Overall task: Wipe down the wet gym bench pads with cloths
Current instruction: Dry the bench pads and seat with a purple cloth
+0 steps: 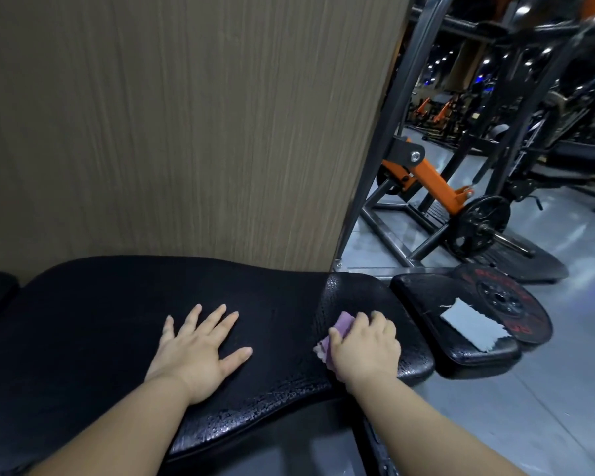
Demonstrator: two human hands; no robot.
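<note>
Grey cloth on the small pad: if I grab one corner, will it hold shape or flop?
The grey cloth will probably flop: it lies thin and flat, with frayed threads at its edges. It looks light, so a pinch should lift it. The small pad under it shows beaded droplets, so the cloth may be damp and cling slightly.

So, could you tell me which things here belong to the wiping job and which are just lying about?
Job: long pad, wet at its right end; seat pad; purple cloth, gripped by the right hand; grey cloth on the seat pad; left hand, flat on the long pad.
Lying about: floor plate; orange machine; wall panel.
</note>
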